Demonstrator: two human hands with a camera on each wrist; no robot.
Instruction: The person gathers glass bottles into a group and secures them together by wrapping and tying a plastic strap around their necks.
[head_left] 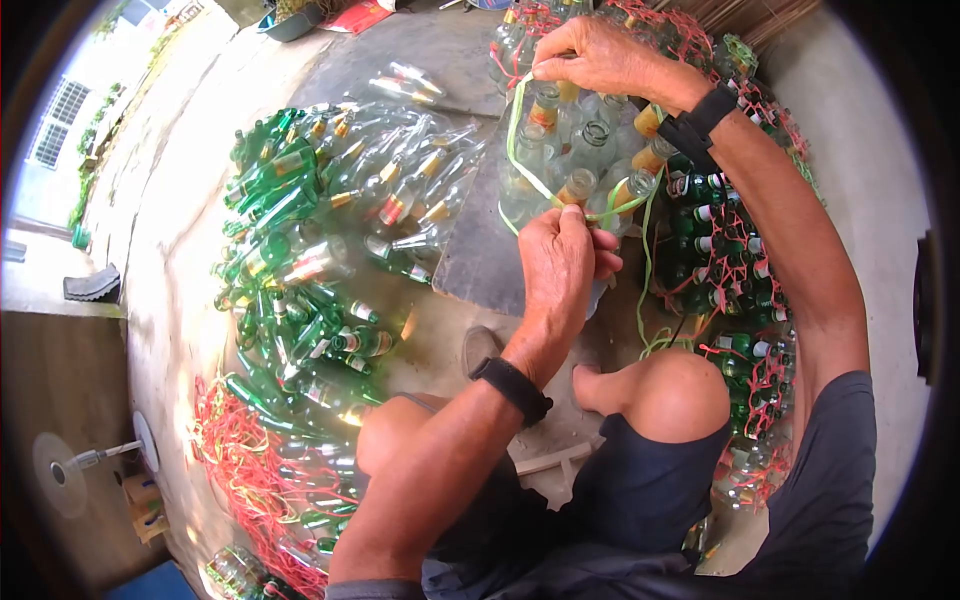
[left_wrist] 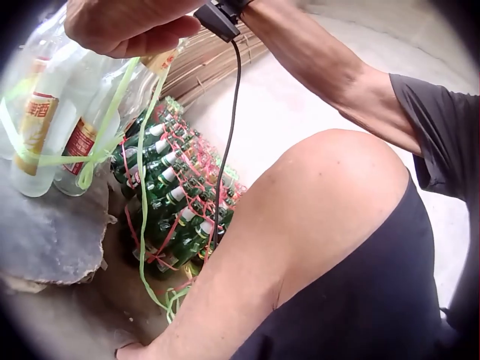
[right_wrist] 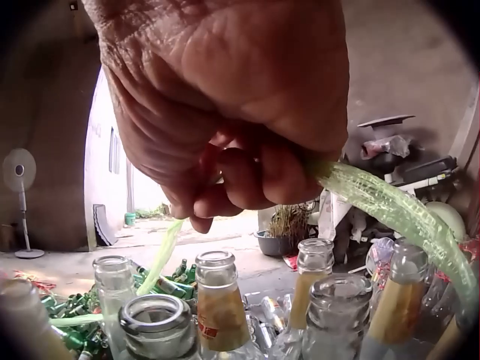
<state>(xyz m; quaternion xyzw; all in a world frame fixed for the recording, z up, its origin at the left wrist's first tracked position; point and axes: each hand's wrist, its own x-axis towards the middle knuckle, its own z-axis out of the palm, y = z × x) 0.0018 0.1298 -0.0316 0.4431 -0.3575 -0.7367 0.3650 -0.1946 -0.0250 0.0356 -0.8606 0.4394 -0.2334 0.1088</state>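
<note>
Clear glass bottles (head_left: 592, 150) with yellow labels stand upright in a cluster, a pale green plastic strap (head_left: 522, 150) running around and above them. Low at the near side of the cluster, my left hand (head_left: 558, 262) pinches the strap beside a bottle neck. Higher up, at the far side, my right hand (head_left: 615, 65) pinches another stretch of strap between thumb and finger. The right wrist view has the right hand (right_wrist: 232, 105) above open bottle mouths (right_wrist: 156, 319), fingers curled round the strap (right_wrist: 397, 206). Strap lengths cross the labelled bottles (left_wrist: 37, 135) in the left wrist view.
Loose green bottles (head_left: 290, 180) and clear ones lie in a heap on the left. Red netting strips (head_left: 245, 450) are below them. Green bottles tied with red strips (left_wrist: 176, 187) stand on the right, beside my knee (head_left: 680, 395). A dark board (head_left: 480, 250) lies under the cluster.
</note>
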